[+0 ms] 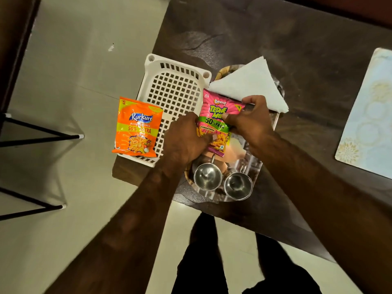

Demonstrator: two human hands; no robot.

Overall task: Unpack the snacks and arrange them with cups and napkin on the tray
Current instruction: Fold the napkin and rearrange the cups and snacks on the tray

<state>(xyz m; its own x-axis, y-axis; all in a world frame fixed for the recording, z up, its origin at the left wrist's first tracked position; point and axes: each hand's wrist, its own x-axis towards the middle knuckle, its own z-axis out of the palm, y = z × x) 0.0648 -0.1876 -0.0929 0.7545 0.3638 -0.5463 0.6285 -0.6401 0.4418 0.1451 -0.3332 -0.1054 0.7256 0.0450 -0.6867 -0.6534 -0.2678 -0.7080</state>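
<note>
A pink Bingo snack packet [214,115] is held over the patterned tray [257,166]. My left hand [184,139] grips its left edge and my right hand [248,119] pinches its right side. Two steel cups [207,176] [238,185] stand side by side at the tray's near end. A folded white napkin [250,85] lies at the tray's far end. An orange Kurkure packet [136,128] lies on the left edge of a white perforated basket [176,88].
The dark wooden table [297,49] reaches to the right, where a pale placemat [367,115] lies. The basket sits at the table's left corner above a tiled floor [84,71]. Black chair legs [42,136] stand at the left.
</note>
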